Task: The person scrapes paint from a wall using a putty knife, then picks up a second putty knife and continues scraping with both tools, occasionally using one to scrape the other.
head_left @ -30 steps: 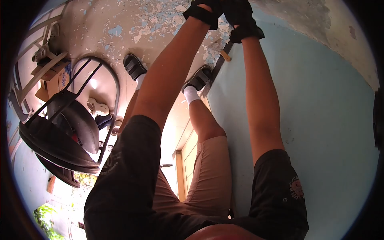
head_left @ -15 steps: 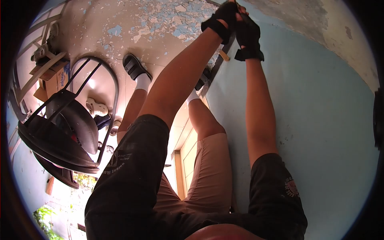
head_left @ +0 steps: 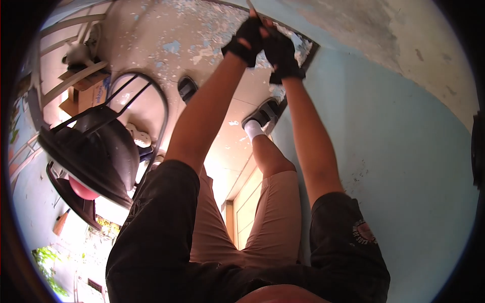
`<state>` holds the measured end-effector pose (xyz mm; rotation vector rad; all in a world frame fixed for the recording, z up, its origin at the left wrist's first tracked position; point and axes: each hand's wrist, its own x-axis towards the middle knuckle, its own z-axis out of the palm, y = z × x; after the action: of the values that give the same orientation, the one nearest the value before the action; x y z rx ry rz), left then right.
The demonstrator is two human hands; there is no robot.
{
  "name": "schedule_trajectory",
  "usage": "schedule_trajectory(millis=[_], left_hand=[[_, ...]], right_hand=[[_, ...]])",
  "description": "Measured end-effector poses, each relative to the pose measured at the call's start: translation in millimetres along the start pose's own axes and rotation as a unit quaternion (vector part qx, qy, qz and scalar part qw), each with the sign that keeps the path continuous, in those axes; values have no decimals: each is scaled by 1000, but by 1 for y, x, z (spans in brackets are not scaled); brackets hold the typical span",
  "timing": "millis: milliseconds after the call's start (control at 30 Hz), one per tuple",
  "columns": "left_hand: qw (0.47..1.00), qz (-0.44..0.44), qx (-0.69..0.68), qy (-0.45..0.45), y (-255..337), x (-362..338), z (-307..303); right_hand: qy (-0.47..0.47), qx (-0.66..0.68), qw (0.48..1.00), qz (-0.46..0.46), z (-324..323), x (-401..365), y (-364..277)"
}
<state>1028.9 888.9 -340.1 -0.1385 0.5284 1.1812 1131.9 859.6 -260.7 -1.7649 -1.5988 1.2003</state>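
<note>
Both my hands wear black fingerless gloves and are held together at arm's length near the foot of a blue wall (head_left: 399, 151). My left hand (head_left: 246, 36) and my right hand (head_left: 280, 50) are closed side by side around a thin dark tool (head_left: 251, 7). Only the tool's tip shows, sticking out beyond the fingers. The hands hover over a floor (head_left: 202, 35) covered in flaking blue and white paint. A dark baseboard strip (head_left: 308, 53) runs just to the right of them. My legs in tan shorts stretch beneath my arms.
My sandalled right foot (head_left: 262, 114) rests against the wall base, and my left foot (head_left: 187, 87) is farther left. Stacked black metal-framed chairs (head_left: 93, 156) stand at the left. Behind them are a cardboard box (head_left: 90, 94) and a grey railing (head_left: 65, 30).
My joined hands have shifted left along the wall base and sit lower in view. The view has swung, moving the chairs and my feet rightward. My grip on the tool is unchanged.
</note>
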Motion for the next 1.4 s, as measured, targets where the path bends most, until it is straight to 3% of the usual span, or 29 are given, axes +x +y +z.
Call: schedule_trajectory(millis=[33,67,100,133,167,200,333,467,533,600,667,700,800,967,1067,1167,1233,1367,1400], left_hand=[[997,-12,80,16,4,-29,0],[987,-25,158,33,3,-56,-5],[988,-38,146,26,0,-84,-7],[989,-48,136,18,-2,-112,-5],[976,-74,188,78,-4,-144,4],[957,-95,238,136,-4,-176,17],[930,-166,299,132,23,-295,90],[944,-120,290,105,54,-385,142],[952,-88,272,106,68,-423,178],[958,-75,267,74,83,-453,203],[956,-53,284,44,99,-482,221],[953,-46,299,19,106,-496,227],[949,-14,309,-53,125,-529,224],[936,-5,348,-56,167,-603,239],[937,15,341,-80,182,-633,240],[944,36,316,-87,190,-653,235],[934,31,348,-71,200,-670,252],[935,49,334,-106,192,-693,271],[935,45,332,-117,188,-699,276]], right_hand=[[-31,-1,998,53,-5,-25,-20],[-48,-5,998,36,-2,-45,-14],[-94,-56,991,76,-8,-67,-28],[-32,-2,999,32,-4,-94,-19],[-10,7,998,61,-8,-119,-35],[-32,20,997,63,-18,-143,-42],[-44,49,995,79,-57,-215,-110],[-51,62,991,108,-94,-257,-188],[-34,55,996,64,-105,-275,-211],[-21,47,998,24,-117,-292,-237],[-62,70,992,89,-125,-310,-262],[-2,64,998,-12,-115,-317,-259],[27,63,997,-19,-103,-345,-264],[41,34,997,-55,-64,-406,-289],[48,12,989,-139,-46,-438,-311],[15,28,990,-134,-40,-469,-340],[-72,121,989,52,-54,-491,-384],[-87,149,984,44,-59,-501,-394],[-61,114,991,-22,-56,-495,-384]])
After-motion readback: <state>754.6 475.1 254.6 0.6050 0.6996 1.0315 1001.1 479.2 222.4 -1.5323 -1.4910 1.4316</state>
